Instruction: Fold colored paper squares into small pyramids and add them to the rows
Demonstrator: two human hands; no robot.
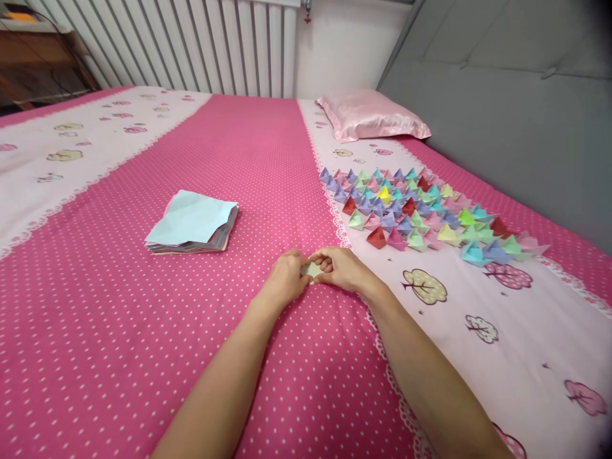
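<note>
A small pale green piece of folded paper [312, 270] is pinched between my two hands, low over the pink dotted bedspread. My left hand [285, 275] closes on its left side, thumb and fingers together. On the right side, my right hand [343, 268] grips it with thumb and curled fingers. The hands cover much of the paper, so its full shape is hidden. Off to the left lies a stack of square paper sheets [194, 220], pale blue on top. Rows of folded paper boats [388, 220] in many colours stand to the right of my hands.
The bedspread [143, 331] spreads under everything, with pink dotted and pale printed stripes. A pink pillow [370, 113] rests at the far right, against a grey padded headboard [507, 95]. Behind the bed are a white radiator [191, 44] and, far left, a wooden table [38, 54].
</note>
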